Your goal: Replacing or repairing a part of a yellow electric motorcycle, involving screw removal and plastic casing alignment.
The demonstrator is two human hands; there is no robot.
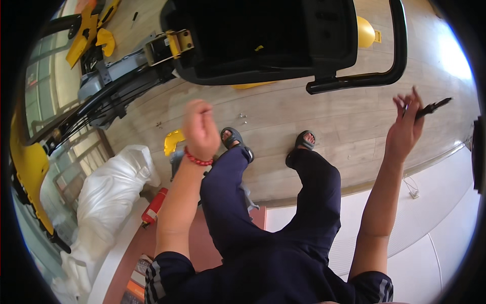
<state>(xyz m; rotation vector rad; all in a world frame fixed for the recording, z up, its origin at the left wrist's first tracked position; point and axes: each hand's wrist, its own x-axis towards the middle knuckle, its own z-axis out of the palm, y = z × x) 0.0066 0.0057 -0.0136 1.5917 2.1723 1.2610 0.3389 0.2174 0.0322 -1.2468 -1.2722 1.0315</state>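
Note:
My left hand (201,130), with a red beaded bracelet (198,159) at its wrist, is raised over the floor with its fingers curled in. Anything inside them is hidden. On the right, my right hand (406,119) grips a slim black pointed tool (433,108), whose tip points away to the right; its exact kind is unclear. Ahead of both hands stands a large black plastic body (263,66) with a bent black tube (399,45) at its right. Neither hand touches it. A yellow-and-metal bracket (179,43) joins its left side.
Cables and a black frame tube (119,83) run along the left, near yellow panels (30,172). Small metal pieces (243,117) and a yellow part (173,141) lie on the wooden floor (273,121). A white plastic-wrapped bundle (109,195) and a red fire extinguisher (154,206) stand lower left.

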